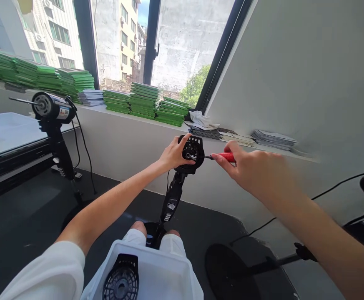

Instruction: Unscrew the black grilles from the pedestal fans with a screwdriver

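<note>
My left hand (171,154) is closed around the left side of a black fan motor housing (199,143), thumb and fingers on its rim. Silvery parts show inside the housing, too small to make out. A black fan stand (173,198) with a dial carries this housing. In my right hand (253,166) is a screwdriver with a red handle (227,157). Its thin dark shaft points left, and the tip is at the housing's right side; whether it touches a screw I cannot tell. On my lap, a white plastic tray (159,271) holds a black round vented cover (121,281).
Another fan stand with a bare motor (52,107) and a long shaft stands at the left beside a table (9,125). Green stacks (142,102) line the windowsill. A round black base (228,271) and cables (263,227) are on the right.
</note>
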Motion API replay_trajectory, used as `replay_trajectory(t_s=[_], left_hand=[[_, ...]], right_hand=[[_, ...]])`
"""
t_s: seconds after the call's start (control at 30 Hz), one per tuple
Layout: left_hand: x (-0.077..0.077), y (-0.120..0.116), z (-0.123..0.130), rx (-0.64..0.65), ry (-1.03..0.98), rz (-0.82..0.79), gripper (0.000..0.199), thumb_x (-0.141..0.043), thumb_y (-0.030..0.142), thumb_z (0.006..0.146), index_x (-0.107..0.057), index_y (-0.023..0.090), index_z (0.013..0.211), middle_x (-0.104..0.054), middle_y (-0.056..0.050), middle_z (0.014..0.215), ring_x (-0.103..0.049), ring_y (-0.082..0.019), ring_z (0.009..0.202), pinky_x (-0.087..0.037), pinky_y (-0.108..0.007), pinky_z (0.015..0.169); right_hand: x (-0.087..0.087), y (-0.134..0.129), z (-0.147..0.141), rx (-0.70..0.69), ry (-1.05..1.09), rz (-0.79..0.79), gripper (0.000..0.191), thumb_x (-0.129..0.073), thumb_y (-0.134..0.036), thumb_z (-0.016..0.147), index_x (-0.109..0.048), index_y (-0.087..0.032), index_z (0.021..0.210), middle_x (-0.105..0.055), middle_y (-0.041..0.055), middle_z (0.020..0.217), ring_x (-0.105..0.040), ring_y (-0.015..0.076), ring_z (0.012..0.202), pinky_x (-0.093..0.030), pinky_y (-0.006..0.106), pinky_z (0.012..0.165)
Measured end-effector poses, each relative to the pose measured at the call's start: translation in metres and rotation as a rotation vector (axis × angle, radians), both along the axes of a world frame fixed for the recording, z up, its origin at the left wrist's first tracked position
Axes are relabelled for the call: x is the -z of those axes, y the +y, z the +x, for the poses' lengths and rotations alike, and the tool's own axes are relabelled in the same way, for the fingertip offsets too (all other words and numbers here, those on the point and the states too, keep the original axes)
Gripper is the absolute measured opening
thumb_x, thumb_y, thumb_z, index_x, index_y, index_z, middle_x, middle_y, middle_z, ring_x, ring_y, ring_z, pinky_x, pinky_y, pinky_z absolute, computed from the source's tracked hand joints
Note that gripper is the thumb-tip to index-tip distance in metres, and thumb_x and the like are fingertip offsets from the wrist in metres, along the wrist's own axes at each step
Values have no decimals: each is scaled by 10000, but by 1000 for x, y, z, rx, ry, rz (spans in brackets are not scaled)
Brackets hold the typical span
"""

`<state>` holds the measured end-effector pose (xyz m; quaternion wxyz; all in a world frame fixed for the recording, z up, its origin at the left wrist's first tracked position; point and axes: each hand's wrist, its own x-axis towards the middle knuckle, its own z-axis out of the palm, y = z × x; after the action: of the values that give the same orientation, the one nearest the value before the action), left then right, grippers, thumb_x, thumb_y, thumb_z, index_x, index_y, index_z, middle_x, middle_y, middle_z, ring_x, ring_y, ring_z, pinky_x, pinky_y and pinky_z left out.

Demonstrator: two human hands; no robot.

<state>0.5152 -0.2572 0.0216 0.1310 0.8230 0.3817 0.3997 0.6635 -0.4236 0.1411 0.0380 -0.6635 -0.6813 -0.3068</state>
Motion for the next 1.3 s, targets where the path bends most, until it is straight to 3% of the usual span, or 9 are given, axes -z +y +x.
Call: replay_trajectory(t_s=[0.13, 0.23, 0.4, 0.5, 0.67, 0.77, 0.9, 1.03, 1.3], left_hand=[[-1, -1, -1, 5, 6, 1, 1083, -880, 477, 738, -225, 338, 1588, -459, -135, 1423, -619, -362, 1226, -575, -442, 919], [-1, -2, -2, 4, 8, 6, 1088, -885, 475, 735, -224, 335, 1588, -460, -137, 1421, -622, -362, 1221, -574, -447, 922], [-1, -1, -2, 6, 7, 9, 1080, -885, 480, 736, -232, 332, 1582, -464, -143, 1421, -614, -362, 1231, -568, -451, 932], [0, 0, -1, 0, 13, 8, 1085, -884, 486, 734, -226, 343, 1585, -454, -144, 1438, -623, -361, 1215, -566, -453, 933], [0, 0, -2, 4, 10, 18, 1073, -878, 479, 743, -229, 335, 1586, -464, -134, 1407, -614, -362, 1223, -566, -444, 930], [0, -1, -3, 2, 14, 18, 1075, -874, 485, 745, -220, 341, 1586, -470, -121, 1393, -615, -350, 1213, -572, -428, 913], [-1, -2, -2, -2, 17, 16, 1074, -880, 470, 742, -226, 339, 1583, -470, -124, 1396, -618, -345, 1206, -572, -428, 915], [-1, -2, -3, -3, 11, 13, 1069, -877, 473, 745, -226, 344, 1582, -466, -124, 1406, -599, -347, 1240, -564, -433, 938], [0, -1, -2, -4, 6, 11, 1084, -880, 477, 744, -212, 357, 1589, -459, -122, 1422, -604, -343, 1233, -561, -429, 947]], right_hand=[[-1, -1, -2, 2, 27, -22, 417, -395, -531, 983, -601, -208, 1145, -686, 50, 655, -597, 238, 575, -273, 285, 548], [-4, -2, -3, 97, -9, 15, 520, -303, -598, 1002, -634, -201, 943, -675, 94, 649, -602, 262, 595, -270, 311, 556], [-8, -6, -3, 20, 76, -142, 415, -441, -498, 954, -569, -201, 1213, -714, 53, 715, -623, 243, 609, -305, 294, 568], [-6, -7, -4, 152, -64, -46, 486, -314, -549, 1017, -628, -178, 1027, -661, 105, 635, -621, 267, 601, -264, 310, 555], [-1, -6, 0, 59, -20, -69, 474, -369, -545, 992, -612, -191, 1190, -682, 77, 669, -606, 254, 588, -272, 303, 557], [0, -5, 3, 96, -63, 5, 620, -208, -608, 1016, -662, -187, 995, -635, 101, 607, -587, 258, 570, -258, 318, 555], [0, -5, 4, -2, -8, -75, 551, -322, -594, 978, -598, -179, 1213, -638, 56, 600, -540, 223, 523, -263, 295, 548], [0, -6, 1, 41, -67, 8, 613, -213, -606, 1006, -646, -172, 1017, -598, 83, 562, -500, 224, 489, -244, 308, 536], [2, -7, -5, 92, -80, -41, 575, -239, -587, 1013, -653, -187, 1009, -663, 107, 647, -614, 270, 599, -277, 322, 565]])
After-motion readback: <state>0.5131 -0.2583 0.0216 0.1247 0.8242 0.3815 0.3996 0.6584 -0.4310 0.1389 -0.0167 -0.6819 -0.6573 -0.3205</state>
